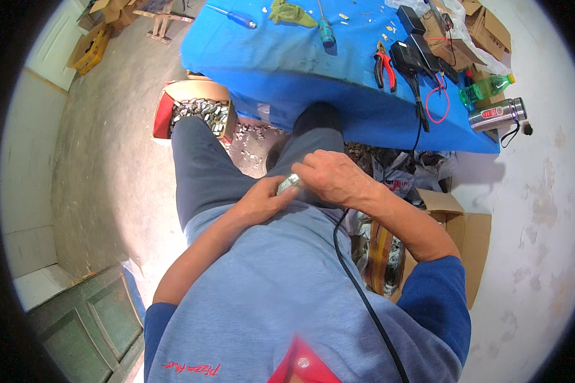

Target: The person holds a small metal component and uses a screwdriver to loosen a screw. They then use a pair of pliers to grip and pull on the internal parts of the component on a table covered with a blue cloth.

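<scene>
Above my lap, my left hand [262, 201] is closed around a small silvery-white block [289, 184], its thumb along the near side. From the right, my right hand [336, 179] meets the block's far right end with its fingers curled and pinched. Those fingertips partly cover that end, so its details are hidden. Both hands are close together, just short of the blue-covered table [281, 57].
On the table lie a blue screwdriver [239, 17], a teal-handled screwdriver [326, 33], a green cloth [291, 13], red-handled pliers [384, 67], black power adapters [412, 57], a green bottle [485, 90] and a steel flask [497, 115]. A carton of small metal pieces [201, 110] stands left; an open cardboard box [476, 246] sits right.
</scene>
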Available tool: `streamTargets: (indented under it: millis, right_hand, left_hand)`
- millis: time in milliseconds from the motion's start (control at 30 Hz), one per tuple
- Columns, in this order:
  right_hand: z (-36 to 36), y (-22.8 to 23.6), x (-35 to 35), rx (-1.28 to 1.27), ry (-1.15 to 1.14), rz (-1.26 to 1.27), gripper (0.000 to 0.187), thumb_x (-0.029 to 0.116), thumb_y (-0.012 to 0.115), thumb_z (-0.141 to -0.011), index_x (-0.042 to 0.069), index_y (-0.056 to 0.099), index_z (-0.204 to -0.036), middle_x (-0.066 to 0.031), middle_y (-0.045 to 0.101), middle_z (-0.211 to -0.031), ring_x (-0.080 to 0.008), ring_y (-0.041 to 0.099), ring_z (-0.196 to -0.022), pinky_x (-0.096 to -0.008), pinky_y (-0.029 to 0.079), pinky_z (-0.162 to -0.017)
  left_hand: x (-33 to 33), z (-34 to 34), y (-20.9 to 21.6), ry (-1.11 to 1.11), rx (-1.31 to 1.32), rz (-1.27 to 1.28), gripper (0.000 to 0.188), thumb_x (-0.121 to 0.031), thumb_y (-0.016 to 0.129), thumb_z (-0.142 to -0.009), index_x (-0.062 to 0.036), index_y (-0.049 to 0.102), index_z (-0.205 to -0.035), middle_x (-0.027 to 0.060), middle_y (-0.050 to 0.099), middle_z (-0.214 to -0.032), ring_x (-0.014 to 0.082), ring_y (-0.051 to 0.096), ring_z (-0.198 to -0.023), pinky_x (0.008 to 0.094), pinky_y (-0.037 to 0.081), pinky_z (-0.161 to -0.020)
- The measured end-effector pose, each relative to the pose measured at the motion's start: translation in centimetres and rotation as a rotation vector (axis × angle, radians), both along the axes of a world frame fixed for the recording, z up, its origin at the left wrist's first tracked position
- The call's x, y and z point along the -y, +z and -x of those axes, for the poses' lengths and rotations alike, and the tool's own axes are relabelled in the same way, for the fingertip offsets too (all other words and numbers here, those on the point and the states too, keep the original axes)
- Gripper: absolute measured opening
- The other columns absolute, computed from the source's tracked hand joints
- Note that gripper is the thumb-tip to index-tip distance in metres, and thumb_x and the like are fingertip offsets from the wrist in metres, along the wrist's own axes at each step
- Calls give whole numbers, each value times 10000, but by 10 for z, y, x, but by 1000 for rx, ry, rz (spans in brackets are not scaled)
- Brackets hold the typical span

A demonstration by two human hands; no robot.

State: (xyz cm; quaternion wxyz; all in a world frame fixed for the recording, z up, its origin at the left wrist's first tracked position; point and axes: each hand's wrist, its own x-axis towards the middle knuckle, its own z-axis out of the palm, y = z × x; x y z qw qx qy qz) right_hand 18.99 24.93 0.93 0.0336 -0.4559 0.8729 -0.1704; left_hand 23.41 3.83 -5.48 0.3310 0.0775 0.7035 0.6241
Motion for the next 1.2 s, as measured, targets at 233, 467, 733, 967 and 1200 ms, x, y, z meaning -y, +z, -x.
streamTargets:
  millis: [233,467,733,967,1200]
  right_hand:
    - [-6,-19,-1,70,-145,-91,181,121,617,-864,24,578,-1011,-149,576,-856,-340,610,-845,-437,507,-743]
    - [-3,-30,2,88,-150,-3,163,127,614,-881,18,568,-993,-161,579,-863,-367,613,-838,-452,504,-714]
    - [-2,-62,21,84,-259,98,130,160,594,-915,43,573,-966,-178,580,-819,-410,606,-765,-491,485,-650]
    - [-1,-96,45,180,-377,146,171,217,591,-931,46,590,-911,-202,607,-803,-435,608,-773,-529,478,-660]
    - [-13,-124,67,146,-539,238,162,206,580,-937,54,601,-884,-199,621,-824,-425,618,-806,-511,484,-684]
  left_hand:
    - [-9,0,5,65,-407,451,400,-376,630,-943,23,637,-963,222,651,-752,373,643,-688,470,483,-647]
    - [-8,-1,1,95,-475,536,381,-367,628,-935,14,632,-932,267,656,-789,454,642,-763,517,481,-676]
    - [3,7,-21,183,-607,630,370,-356,625,-931,11,601,-890,268,644,-749,460,639,-735,538,479,-654]
    - [18,13,-45,161,-579,761,381,-353,638,-920,18,582,-855,261,650,-745,454,649,-730,538,486,-644]
    - [25,15,-59,186,-583,808,370,-359,638,-911,7,596,-878,245,664,-747,439,661,-720,535,502,-646]
